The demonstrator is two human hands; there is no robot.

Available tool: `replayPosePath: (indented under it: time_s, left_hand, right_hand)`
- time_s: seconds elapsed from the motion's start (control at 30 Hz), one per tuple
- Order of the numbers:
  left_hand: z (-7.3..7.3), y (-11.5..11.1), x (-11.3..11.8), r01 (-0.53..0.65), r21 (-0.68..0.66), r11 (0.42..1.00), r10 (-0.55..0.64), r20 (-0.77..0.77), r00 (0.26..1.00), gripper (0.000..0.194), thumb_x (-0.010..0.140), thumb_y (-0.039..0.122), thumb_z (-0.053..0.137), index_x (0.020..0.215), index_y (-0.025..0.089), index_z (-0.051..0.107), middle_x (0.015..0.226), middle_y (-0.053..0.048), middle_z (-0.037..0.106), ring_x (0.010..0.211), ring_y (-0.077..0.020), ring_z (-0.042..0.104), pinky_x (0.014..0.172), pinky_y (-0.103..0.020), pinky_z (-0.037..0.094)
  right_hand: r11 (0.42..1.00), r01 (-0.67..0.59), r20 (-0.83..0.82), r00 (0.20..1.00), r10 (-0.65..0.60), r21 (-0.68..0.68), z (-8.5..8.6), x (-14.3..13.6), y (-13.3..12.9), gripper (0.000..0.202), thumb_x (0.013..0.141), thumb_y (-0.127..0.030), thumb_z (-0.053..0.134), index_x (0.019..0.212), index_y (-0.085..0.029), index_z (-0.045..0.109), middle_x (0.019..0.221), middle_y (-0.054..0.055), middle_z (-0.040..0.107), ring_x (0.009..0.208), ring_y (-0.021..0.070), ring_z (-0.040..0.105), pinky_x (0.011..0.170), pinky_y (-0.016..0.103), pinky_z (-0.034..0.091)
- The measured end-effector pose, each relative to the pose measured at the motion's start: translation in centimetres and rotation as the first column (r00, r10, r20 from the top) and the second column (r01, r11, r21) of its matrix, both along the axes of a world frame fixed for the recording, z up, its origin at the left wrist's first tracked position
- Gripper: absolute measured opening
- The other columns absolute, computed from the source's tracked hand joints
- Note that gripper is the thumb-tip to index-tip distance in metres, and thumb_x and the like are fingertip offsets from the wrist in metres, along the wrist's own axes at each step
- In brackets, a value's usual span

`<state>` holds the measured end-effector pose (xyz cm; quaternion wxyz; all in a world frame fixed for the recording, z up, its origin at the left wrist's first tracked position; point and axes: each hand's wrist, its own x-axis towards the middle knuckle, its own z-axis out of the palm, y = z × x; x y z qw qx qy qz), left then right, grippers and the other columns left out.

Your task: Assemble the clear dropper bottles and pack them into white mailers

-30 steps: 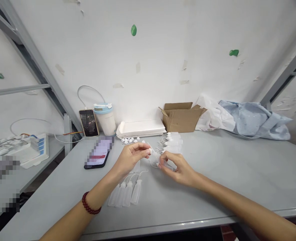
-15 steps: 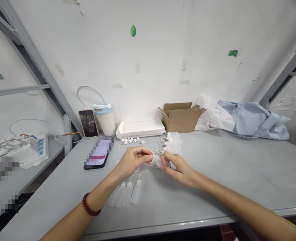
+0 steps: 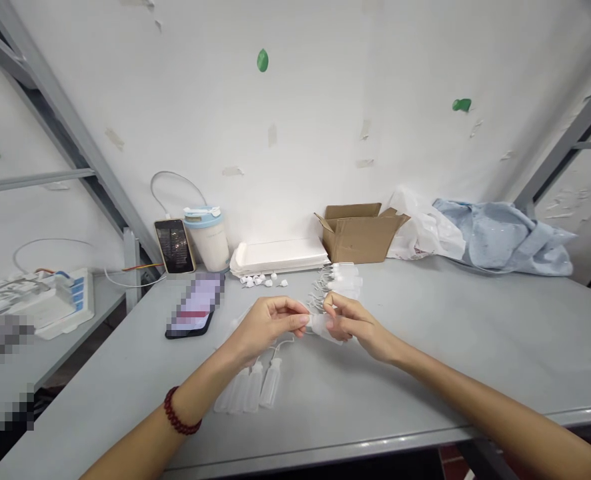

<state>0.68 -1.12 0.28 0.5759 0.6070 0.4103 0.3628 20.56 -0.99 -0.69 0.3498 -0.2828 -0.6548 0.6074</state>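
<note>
A small translucent squeeze bottle [image 3: 319, 325] lies sideways between my two hands above the table. My left hand [image 3: 278, 323] pinches it at the neck end with thumb and forefinger, where the cap is mostly hidden. Around its body the fingers of my right hand [image 3: 358, 327] are closed. Several similar bottles [image 3: 271, 384] with thin bent spouts lie in a row below my left hand. Just beyond my right hand is another row of spouted bottles [image 3: 345, 283]. Several small white caps [image 3: 260, 280] are scattered behind my left hand.
White trays or flat boxes [image 3: 280, 255] and an open cardboard box [image 3: 360, 237] stand against the wall. On the left are a phone [image 3: 195, 303], a propped phone [image 3: 174, 247] and a cup [image 3: 210, 243]. A white plastic bag [image 3: 423, 230] and blue cloth [image 3: 500, 237] lie at back right.
The bottle between my hands has tilted, its body end now lower and further right. My right hand has shifted slightly; my left hand keeps its pinch near the neck.
</note>
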Motion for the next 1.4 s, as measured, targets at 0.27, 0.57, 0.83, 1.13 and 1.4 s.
replayPosePath:
  time_s: [0.27, 0.57, 0.83, 1.13, 1.4]
  left_hand:
    - [-0.28, -0.1, 0.3, -0.045, 0.046, 0.998, 0.044, 0.014, 0.999, 0.018, 0.066, 0.029, 0.072, 0.077, 0.016, 0.066, 0.073, -0.002, 0.063, 0.069, -0.0141, 0.057, 0.067, -0.026, 0.046]
    - [-0.16, -0.4, 0.64, -0.091, -0.005, 0.996, 0.091, 0.065, 0.994, 0.018, 0.071, 0.031, 0.069, 0.079, 0.015, 0.066, 0.069, -0.001, 0.063, 0.066, -0.0128, 0.058, 0.07, -0.026, 0.047]
    - [-0.11, -0.72, 0.8, 0.071, -0.178, 0.982, -0.072, 0.0, 0.997, 0.038, 0.08, 0.046, 0.056, 0.074, 0.01, 0.066, 0.064, -0.005, 0.061, 0.054, -0.0125, 0.057, 0.05, -0.024, 0.045]
    - [0.09, -0.68, 0.68, 0.091, 0.013, 0.996, -0.091, -0.049, 0.995, 0.023, 0.077, 0.032, 0.063, 0.082, 0.01, 0.066, 0.069, -0.003, 0.062, 0.059, -0.0111, 0.056, 0.055, -0.023, 0.046]
    - [0.07, -0.82, 0.9, 0.044, 0.078, 0.996, -0.044, -0.004, 0.999, 0.022, 0.076, 0.03, 0.064, 0.086, 0.01, 0.066, 0.075, -0.005, 0.063, 0.063, -0.0123, 0.057, 0.057, -0.023, 0.047]
  right_hand:
    - [0.993, 0.008, -0.047, 0.999, -0.014, -0.119, -0.61, -0.12, 0.45, 0.019, 0.076, -0.023, 0.051, 0.071, -0.022, 0.032, 0.05, -0.01, 0.027, 0.046, 0.0077, 0.025, 0.048, 0.022, 0.022]
    - [0.97, -0.014, -0.116, 0.993, -0.014, -0.243, -0.34, -0.18, 0.44, 0.021, 0.076, -0.023, 0.051, 0.071, -0.022, 0.031, 0.05, -0.01, 0.026, 0.046, 0.0069, 0.022, 0.048, 0.021, 0.018]
    - [0.981, -0.029, -0.124, 0.992, 0.005, -0.19, -0.3, -0.11, 0.38, 0.021, 0.076, -0.023, 0.051, 0.071, -0.022, 0.031, 0.049, -0.01, 0.024, 0.046, 0.0071, 0.022, 0.048, 0.022, 0.019]
    - [0.974, -0.021, -0.121, 0.993, -0.007, -0.227, -0.45, -0.11, 0.53, 0.021, 0.075, -0.022, 0.05, 0.07, -0.022, 0.03, 0.049, -0.01, 0.022, 0.046, 0.0071, 0.018, 0.047, 0.022, 0.017]
    - [0.963, -0.022, -0.153, 0.988, -0.02, -0.269, -0.16, -0.16, 0.4, 0.02, 0.075, -0.023, 0.05, 0.07, -0.022, 0.031, 0.049, -0.01, 0.021, 0.045, 0.0068, 0.017, 0.046, 0.021, 0.017]
